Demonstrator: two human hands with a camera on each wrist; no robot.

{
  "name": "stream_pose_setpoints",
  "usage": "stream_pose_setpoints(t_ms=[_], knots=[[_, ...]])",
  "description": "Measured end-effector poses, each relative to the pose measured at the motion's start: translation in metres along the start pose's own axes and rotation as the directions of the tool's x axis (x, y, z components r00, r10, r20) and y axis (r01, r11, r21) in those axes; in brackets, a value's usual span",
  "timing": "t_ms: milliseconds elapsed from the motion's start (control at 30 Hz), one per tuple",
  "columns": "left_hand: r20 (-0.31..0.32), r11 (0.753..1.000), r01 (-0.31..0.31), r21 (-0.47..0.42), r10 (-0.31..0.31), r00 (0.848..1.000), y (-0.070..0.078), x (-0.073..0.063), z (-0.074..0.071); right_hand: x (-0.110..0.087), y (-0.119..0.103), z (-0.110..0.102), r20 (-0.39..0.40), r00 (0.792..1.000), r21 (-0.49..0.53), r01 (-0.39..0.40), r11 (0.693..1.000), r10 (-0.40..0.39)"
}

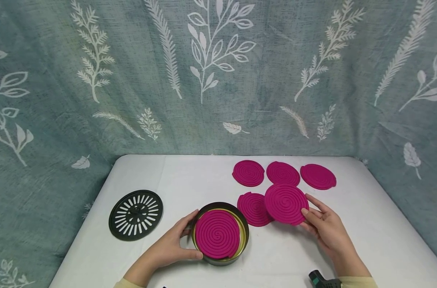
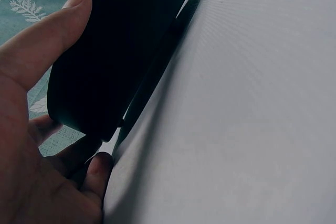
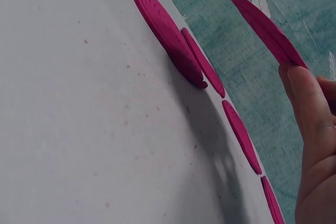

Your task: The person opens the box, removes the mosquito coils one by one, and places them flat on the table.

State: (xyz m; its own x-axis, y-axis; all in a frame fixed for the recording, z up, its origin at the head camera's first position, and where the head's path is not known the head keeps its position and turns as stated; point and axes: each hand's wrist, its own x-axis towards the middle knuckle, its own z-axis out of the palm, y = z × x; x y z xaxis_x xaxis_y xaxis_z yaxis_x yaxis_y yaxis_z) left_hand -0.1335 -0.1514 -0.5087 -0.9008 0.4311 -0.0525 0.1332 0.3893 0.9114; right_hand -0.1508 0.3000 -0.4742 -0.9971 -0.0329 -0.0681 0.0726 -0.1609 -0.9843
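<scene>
My left hand (image 1: 173,244) grips a round dark container (image 1: 223,262), thumb on its near side and fingers around the far left side. In the left wrist view, the container's dark outer wall shows between thumb and fingers. A magenta spiral coaster (image 1: 217,235) lies in the container over a yellowish inside. On the right, my right hand (image 1: 326,228) pinches another magenta spiral coaster (image 1: 286,204) by its right edge. The right wrist view shows this coaster raised above the table. Below and left of it lies a third spiral coaster (image 1: 252,210), partly covered in the head view.
Several more magenta spiral coasters (image 1: 248,173) lie in a row toward the table's back edge. A black slotted disc (image 1: 126,229) lies on the left part of the white table (image 1: 189,176). Behind the table hangs a green leaf-patterned cloth (image 1: 269,80).
</scene>
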Motion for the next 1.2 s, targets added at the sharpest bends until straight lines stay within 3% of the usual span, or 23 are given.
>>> stream_pose_setpoints(t_ms=[333, 700, 1200], knots=[[-0.012, 1.000, 0.005, 0.016, -0.005, 1.000, -0.001, -0.001, -0.002, 0.001, 0.007, -0.011, -0.060, 0.998, 0.036, -0.019, 0.999, 0.022], [-0.013, 0.999, 0.034, 0.018, -0.034, 0.999, -0.001, 0.000, 0.000, 0.001, 0.014, -0.025, -0.139, 0.988, -0.017, -0.072, 0.997, 0.069], [-0.017, 0.999, 0.024, 0.023, -0.024, 1.000, 0.000, 0.001, 0.001, 0.002, 0.020, -0.033, -0.188, 0.978, -0.062, -0.107, 0.992, 0.094]])
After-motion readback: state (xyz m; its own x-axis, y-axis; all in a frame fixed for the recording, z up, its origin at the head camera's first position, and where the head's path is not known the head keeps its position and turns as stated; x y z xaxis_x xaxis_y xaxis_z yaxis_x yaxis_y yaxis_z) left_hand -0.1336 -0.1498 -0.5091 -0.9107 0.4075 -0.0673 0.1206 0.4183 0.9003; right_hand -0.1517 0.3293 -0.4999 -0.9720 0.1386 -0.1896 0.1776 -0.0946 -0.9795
